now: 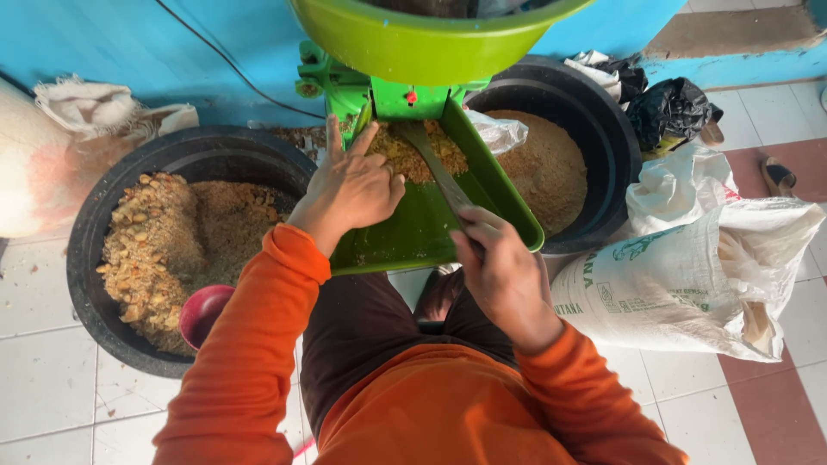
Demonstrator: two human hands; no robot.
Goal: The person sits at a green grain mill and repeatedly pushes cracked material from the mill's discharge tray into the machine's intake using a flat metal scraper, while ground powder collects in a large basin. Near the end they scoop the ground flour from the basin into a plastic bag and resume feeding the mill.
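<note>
A green grinding machine stands before me, with a green chute tray sloping toward me and a round green hopper above it. Coarse yellow-brown meal lies at the top of the tray. My left hand rests flat on the tray's left edge, fingers pointing up toward the meal. My right hand grips the handle of a flat metal scraper, whose blade reaches into the meal.
A black tub at left holds crumbled chunks, ground meal and a pink cup. A second black tub at right holds fine brown meal. White sacks and black plastic bags lie on the tiled floor to the right.
</note>
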